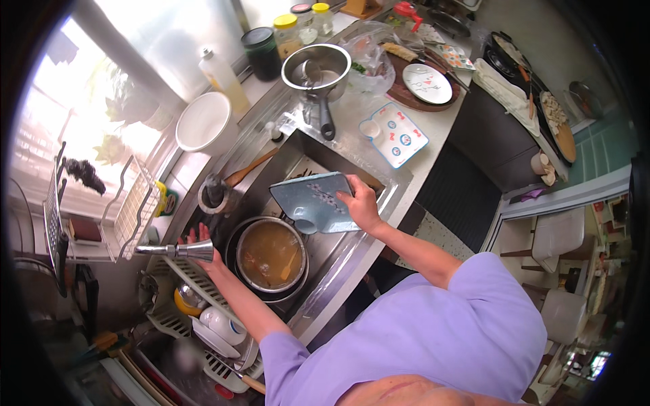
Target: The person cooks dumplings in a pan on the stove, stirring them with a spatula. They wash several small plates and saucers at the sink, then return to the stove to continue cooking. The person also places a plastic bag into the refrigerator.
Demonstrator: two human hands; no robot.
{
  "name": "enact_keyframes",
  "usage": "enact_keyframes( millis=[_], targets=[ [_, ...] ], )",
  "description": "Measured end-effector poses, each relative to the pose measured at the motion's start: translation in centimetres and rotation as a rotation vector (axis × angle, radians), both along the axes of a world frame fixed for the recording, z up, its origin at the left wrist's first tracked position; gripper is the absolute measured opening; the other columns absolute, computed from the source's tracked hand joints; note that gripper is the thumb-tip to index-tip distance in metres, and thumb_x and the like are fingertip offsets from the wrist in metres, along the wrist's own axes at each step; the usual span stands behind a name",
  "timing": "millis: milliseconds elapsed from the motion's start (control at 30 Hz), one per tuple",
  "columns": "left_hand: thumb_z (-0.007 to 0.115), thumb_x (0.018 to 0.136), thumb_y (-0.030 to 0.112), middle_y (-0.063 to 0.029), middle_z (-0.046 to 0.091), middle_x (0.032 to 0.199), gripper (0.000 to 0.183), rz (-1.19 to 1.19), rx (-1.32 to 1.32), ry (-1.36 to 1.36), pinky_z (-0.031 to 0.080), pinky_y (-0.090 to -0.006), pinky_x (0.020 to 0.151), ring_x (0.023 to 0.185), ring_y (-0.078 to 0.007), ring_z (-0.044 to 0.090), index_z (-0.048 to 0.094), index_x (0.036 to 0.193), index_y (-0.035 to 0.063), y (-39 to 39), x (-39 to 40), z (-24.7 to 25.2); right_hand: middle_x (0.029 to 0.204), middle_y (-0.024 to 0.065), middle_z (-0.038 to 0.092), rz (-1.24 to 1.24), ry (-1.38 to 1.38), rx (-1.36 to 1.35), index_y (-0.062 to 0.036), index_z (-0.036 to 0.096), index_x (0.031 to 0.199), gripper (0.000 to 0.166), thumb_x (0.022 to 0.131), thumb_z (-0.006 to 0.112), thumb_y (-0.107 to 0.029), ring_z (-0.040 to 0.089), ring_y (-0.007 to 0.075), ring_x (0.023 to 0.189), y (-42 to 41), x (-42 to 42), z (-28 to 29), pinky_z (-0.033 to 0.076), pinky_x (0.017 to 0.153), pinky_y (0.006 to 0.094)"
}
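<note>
My right hand (pixel 363 203) grips the right edge of a rectangular blue-grey plate (pixel 315 198), thumb on its top face. The plate has a blossom design and a small round sauce well (pixel 304 226), and is tilted above the sink (pixel 330 259). On the left, my left hand (pixel 207 258) is behind the chrome faucet (pixel 195 250), fingers spread. The faucet hides part of the palm, so contact is unclear. Between my hands, a metal pot (pixel 245 229) of cloudy brown water sits inside a darker pan (pixel 231 248) in the sink. An orange piece floats in the water.
A white dish rack (pixel 183 274) with bowls stands left of the sink. Beyond it are a stone mortar (pixel 217 203), a white tub (pixel 203 122) and a steel saucepan (pixel 325 76). A patterned plate (pixel 409 137) lies near the counter edge; a round plate (pixel 426 81) rests on a cutting board (pixel 429 105).
</note>
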State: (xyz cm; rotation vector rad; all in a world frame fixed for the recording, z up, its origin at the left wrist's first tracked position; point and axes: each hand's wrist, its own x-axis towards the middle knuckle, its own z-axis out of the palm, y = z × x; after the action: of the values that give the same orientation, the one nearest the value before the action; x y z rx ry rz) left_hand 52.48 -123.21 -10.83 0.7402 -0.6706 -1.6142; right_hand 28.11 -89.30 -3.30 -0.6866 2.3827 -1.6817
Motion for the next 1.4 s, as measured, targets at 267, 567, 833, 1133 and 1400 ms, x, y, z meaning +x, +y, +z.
enact_keyframes(
  millis=[267,567,833,1133,1400],
  targets=[
    [0.038,0.098,0.046,-0.0102,0.061,0.112,0.057,-0.615,-0.011,-0.657,0.038,-0.0305,0.097,0.107,-0.0191,0.055,0.056,0.119,-0.0038,21.7,-10.3,3.6,0.085,0.0130,0.067,0.053,-0.725,-0.267,0.0086,0.062,0.094,0.023,0.073,0.064,0.000,0.065,0.0186,0.075,4.1,-6.6,-3.2,0.052,0.068,0.0323],
    [0.048,0.096,0.042,-0.0059,0.061,0.107,0.047,-0.503,-0.087,-0.536,0.040,-0.0287,0.089,0.099,-0.0145,0.056,0.057,0.112,-0.0015,34.0,-27.0,11.6,0.088,0.0131,0.066,0.168,-0.938,-0.533,0.0098,0.061,0.096,0.023,0.075,0.062,0.001,0.063,0.0186,0.076,12.6,-21.3,0.0,0.051,0.071,0.0316],
    [0.043,0.098,0.040,-0.0074,0.064,0.102,0.046,-0.770,-0.353,-0.444,0.041,-0.0290,0.087,0.095,-0.0148,0.056,0.061,0.113,0.0003,39.6,-53.0,13.4,0.083,0.0130,0.067,-0.136,-0.709,-0.647,0.0085,0.065,0.088,0.018,0.071,0.063,0.000,0.064,0.0187,0.070,25.6,-41.7,5.7,0.049,0.068,0.0315],
    [0.060,0.083,0.027,-0.0180,0.066,0.103,0.048,-1.085,-0.662,-0.791,0.048,-0.0308,0.081,0.095,-0.0232,0.063,0.056,0.117,-0.0067,41.8,-85.8,2.8,0.090,0.0129,0.066,-0.574,-0.449,-0.737,0.0067,0.063,0.091,0.020,0.071,0.062,0.002,0.063,0.0212,0.080,39.0,-59.7,4.8,0.048,0.074,0.0327],
    [0.064,0.071,0.016,-0.0264,0.062,0.097,0.043,-0.837,-0.942,-1.265,0.048,-0.0466,0.084,0.096,-0.0424,0.060,0.047,0.105,-0.0041,45.6,-104.6,-5.0,0.095,0.0144,0.065,-0.785,-0.527,-0.736,0.0078,0.062,0.096,0.027,0.070,0.063,0.002,0.062,0.0243,0.086,44.3,-70.5,-0.9,0.049,0.080,0.0354]
  ],
)
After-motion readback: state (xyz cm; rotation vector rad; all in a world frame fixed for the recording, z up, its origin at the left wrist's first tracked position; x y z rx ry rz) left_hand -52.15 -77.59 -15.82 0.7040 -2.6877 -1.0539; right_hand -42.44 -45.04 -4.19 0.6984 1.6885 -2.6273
